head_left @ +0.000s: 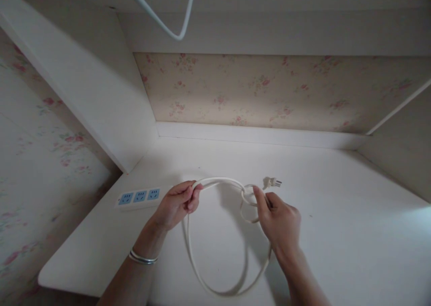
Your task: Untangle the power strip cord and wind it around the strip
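The fingers of the left hand point(180, 205) are clamped on a white cord point(218, 179), with the thumb pressing from one side and the fingertips curled beneath. The fingers of the right hand point(279, 220) are likewise closed, thumb and forefinger pinching the same cord where it winds into small coils. The cord is held in front of the person; between the hands it forms one wide loop that hangs down toward the front edge of the table point(336, 247). The small coils encircle the loop's upper strand just beside the right fingers. Just beyond these, on the side of the back edge, is a white plug point(273, 182), prongs pointing toward the right edge; whether it touches the surface cannot be told.

A silvery bracelet point(143, 257) is worn on the left wrist. Left of that hand, near the table's left edge, lies a white power strip point(138, 198) with three blue socket faces in a row; any lettering on it is too small to read.

A white side panel point(101, 72) stands at the back left corner. Floral wallpaper point(269, 90) shows above the back edge. Overhead, a pale cable point(178, 37) hangs in a bend.
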A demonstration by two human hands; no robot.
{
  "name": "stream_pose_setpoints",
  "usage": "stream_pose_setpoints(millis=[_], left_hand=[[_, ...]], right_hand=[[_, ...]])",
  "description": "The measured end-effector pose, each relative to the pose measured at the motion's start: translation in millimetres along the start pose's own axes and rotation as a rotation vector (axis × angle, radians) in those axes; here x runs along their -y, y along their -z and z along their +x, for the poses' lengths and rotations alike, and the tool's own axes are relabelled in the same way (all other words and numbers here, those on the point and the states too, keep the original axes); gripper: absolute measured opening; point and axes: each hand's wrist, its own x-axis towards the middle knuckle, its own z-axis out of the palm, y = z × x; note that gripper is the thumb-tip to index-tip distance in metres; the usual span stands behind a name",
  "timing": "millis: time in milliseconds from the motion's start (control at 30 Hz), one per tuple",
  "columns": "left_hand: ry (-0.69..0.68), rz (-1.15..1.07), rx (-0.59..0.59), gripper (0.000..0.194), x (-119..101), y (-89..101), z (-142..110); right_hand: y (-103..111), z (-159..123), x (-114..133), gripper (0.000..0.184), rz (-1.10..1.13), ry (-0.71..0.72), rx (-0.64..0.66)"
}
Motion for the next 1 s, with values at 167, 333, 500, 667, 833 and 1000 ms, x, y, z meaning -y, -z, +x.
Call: stream_pose_setpoints(millis=[167, 333, 500, 667, 833, 1000], left_hand=[[0.100, -0.029, -0.083, 0.022, 0, -4.3, 5], [0.177, 0.064, -0.080, 0.029, 9, -3.4, 6], [0.069, -0.015, -0.016, 0.030, 10, 2.5, 0], [-0.174, -0.241, 0.109, 0.018, 0, 10.3, -9], [-0.263, -0.448, 0.069, 0.018, -14, 17.2, -12], [-0.240, -0.413, -0.085, 0.029, -24, 20.2, -11]], right_hand=[[-4, -2, 6, 0.053, 0.193, -0.031, 0.183], [-18, -7, 10, 0.046, 0.292, -0.067, 0.495], [-40, -18, 11, 0.042, 0.280, -0.071, 0.659], [-51, -14, 5, 0.043, 0.080, -0.017, 0.656], [-48, 8, -17, 0.046, 0.221, -0.180, 0.454], [-43, 21, -35, 0.052, 0.399, -0.340, 0.251]])
